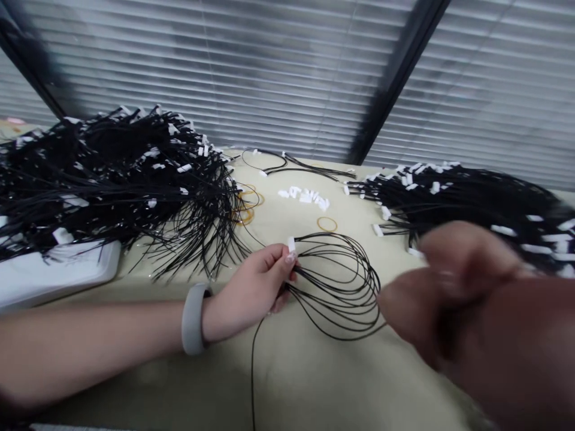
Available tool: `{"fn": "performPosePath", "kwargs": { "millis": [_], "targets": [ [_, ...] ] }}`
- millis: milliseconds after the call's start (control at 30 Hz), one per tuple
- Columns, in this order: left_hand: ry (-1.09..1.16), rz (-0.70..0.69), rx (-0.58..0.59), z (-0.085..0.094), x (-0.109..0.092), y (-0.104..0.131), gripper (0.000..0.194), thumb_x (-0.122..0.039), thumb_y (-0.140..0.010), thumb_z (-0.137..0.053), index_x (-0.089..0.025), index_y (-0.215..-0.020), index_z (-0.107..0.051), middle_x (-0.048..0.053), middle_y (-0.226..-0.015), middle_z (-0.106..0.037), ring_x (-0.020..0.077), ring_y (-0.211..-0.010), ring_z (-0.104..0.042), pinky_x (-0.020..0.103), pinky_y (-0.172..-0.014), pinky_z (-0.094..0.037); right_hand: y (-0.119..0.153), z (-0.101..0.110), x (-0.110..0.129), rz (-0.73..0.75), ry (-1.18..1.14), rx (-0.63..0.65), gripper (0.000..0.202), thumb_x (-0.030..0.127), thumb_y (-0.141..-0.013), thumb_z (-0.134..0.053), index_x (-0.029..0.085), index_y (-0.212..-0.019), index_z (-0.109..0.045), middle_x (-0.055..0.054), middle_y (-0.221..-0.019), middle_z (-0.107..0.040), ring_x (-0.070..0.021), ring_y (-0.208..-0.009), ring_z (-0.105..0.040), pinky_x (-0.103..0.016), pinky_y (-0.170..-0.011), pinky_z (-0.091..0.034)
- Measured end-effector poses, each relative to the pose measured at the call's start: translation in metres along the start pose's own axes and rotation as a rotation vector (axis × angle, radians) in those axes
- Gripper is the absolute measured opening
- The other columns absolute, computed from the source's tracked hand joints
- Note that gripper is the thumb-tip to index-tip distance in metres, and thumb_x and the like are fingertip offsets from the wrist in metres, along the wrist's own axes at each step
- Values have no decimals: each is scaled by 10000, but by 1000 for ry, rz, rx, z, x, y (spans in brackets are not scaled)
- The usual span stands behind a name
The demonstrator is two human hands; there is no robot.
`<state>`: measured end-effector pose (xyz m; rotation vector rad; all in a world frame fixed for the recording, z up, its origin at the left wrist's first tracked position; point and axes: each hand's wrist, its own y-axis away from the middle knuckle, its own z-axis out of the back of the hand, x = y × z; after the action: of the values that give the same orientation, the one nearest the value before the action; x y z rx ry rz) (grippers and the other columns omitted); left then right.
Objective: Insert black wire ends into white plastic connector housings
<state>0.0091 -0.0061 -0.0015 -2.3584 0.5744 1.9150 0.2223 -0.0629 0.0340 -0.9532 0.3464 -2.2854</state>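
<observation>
My left hand (251,290) is closed, thumb and fingers pinching a white connector (291,243) and the gathered ends of a black wire harness (374,281). From these fingers the thin wires fan out rightward and bend round into a wide loop over the table. A single wire drops from below the hand to the bottom of the view. Large and blurred in the right foreground, my right hand (471,317) has its fingers curled together beside the loop's right side. One wire runs toward it, but what its fingers hold is hidden.
A tall heap of black wires (112,155) with white connectors fills the left, by a white tray (85,266). Another wire pile (485,191) lies right. Between them are small white connectors (308,196), rubber bands (327,224) and loose harnesses (305,166). Blinds (269,72) stand behind the table.
</observation>
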Motion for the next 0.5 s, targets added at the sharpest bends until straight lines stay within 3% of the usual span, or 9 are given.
{"fn": "performPosePath", "kwargs": {
  "millis": [67, 167, 300, 433, 500],
  "targets": [
    [-43, -21, 29, 1, 1, 2, 274, -392, -843, -487, -164, -694, -452, -55, -635, -465, -3, -331, -373, 133, -312, -250, -37, -4, 10, -137, -272, 137, 272, 288, -950, -180, 221, -846, -422, 33, -568, -484, -81, -470, -444, -200, -440, -376],
    [-46, -28, 43, 1, 2, 3, 276, -399, -840, -490, -165, -699, -451, -54, -631, -458, -1, -333, -373, 133, -313, -256, -63, -10, 12, -243, -352, 216, 291, 349, -949, -213, 200, -771, -389, 50, -542, -431, -67, -466, -396, -183, -444, -364],
    [-15, -17, 91, 2, 3, 3, 271, -399, -847, -479, -165, -715, -447, -60, -627, -449, -5, -338, -357, 122, -314, -266, -64, -19, 0, -389, -260, 293, 350, 376, -931, -277, 184, -661, -392, 45, -540, -450, -65, -511, -415, -194, -513, -373],
    [18, -26, 92, 2, 3, 3, 246, -383, -857, -468, -169, -738, -452, -69, -610, -436, -8, -322, -345, 120, -307, -257, -63, -24, -8, -356, -201, 233, 293, 338, -882, -400, 178, -665, -513, 25, -623, -525, -76, -592, -467, -197, -558, -385],
    [23, -24, 87, 2, 3, 3, 233, -376, -859, -466, -170, -751, -458, -71, -603, -433, -10, -315, -332, 120, -305, -252, -63, -25, -8, -363, -211, 232, 237, 335, -883, -388, 196, -765, -538, 41, -573, -518, -82, -576, -484, -196, -549, -394]
  ]
}}
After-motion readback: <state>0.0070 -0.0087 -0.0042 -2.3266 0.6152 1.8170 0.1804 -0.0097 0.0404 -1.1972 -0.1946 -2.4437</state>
